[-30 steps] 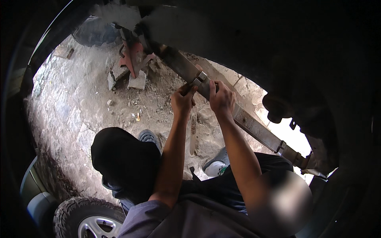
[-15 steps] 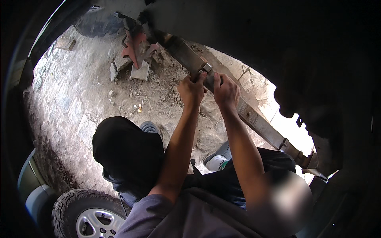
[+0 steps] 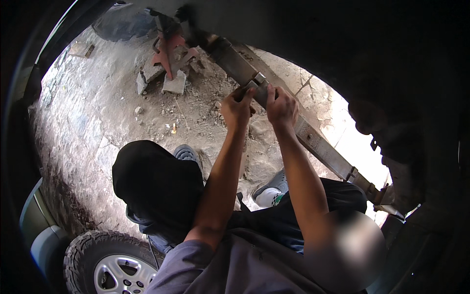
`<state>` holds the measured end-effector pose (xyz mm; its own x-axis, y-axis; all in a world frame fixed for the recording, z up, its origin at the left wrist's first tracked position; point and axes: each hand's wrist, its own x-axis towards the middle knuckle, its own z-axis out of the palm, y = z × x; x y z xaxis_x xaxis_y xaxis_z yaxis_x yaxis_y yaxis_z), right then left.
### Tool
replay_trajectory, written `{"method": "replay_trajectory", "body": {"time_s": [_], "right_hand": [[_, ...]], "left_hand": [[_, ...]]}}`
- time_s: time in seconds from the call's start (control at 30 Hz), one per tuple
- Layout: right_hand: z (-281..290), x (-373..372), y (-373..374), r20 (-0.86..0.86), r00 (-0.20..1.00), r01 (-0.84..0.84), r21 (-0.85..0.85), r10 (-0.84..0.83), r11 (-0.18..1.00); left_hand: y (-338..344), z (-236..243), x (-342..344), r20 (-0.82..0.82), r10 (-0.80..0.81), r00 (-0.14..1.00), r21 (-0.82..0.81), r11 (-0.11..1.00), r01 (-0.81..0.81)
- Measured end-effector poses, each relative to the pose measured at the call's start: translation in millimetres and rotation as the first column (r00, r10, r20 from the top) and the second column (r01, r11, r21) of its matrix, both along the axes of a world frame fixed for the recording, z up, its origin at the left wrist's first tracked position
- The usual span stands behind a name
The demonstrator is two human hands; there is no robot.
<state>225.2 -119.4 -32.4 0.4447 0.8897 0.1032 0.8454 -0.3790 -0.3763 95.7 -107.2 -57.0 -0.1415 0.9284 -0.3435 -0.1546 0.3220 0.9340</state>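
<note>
A long grey leaf spring (image 3: 320, 144) runs diagonally from the upper middle to the lower right under the vehicle. My left hand (image 3: 237, 109) grips its near edge, with the thumb pressed at a small metal clip (image 3: 259, 78) that stands up from the spring. My right hand (image 3: 283, 107) lies close beside it, farther along the spring. Its thumb and fingers are closed on the spring, and some of its fingers are hidden behind the metal. Both forearms reach up from the lower edge.
A red jack stand (image 3: 170, 56) is at the upper left, by broken concrete blocks (image 3: 175, 83) on the dirt floor. A wheel (image 3: 117, 267) with a knobbly tyre is at the lower left. Dark bodywork (image 3: 401, 73) overhangs the right. My bent knee (image 3: 152, 171) and shoes are below.
The view has shifted slightly. My right hand has moved a little along the clip area, its fingers more curled now. My left hand keeps its place at the clip.
</note>
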Motion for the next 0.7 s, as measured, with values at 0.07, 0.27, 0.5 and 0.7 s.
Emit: {"method": "replay_trajectory", "body": {"time_s": [0.07, 0.27, 0.5, 0.7], "right_hand": [[9, -3, 0, -0.039, 0.998, 0.042, -0.029, -0.043, 0.999], [0, 0, -2, -0.015, 1.000, 0.015, -0.023, -0.016, 1.000], [1, 0, -2, -0.037, 0.999, 0.023, -0.010, -0.023, 1.000], [5, -2, -2, -0.032, 0.999, 0.015, -0.052, -0.016, 0.999]], "left_hand": [[10, 12, 5, -0.122, -0.043, 0.992, -0.056, 0.998, 0.036], [11, 20, -2, -0.127, -0.069, 0.989, -0.086, 0.995, 0.059], [-4, 7, 5, 0.066, 0.072, 0.995, -0.032, 0.997, -0.070], [15, 30, 3, -0.265, -0.079, 0.961, -0.143, 0.989, 0.042]]}}
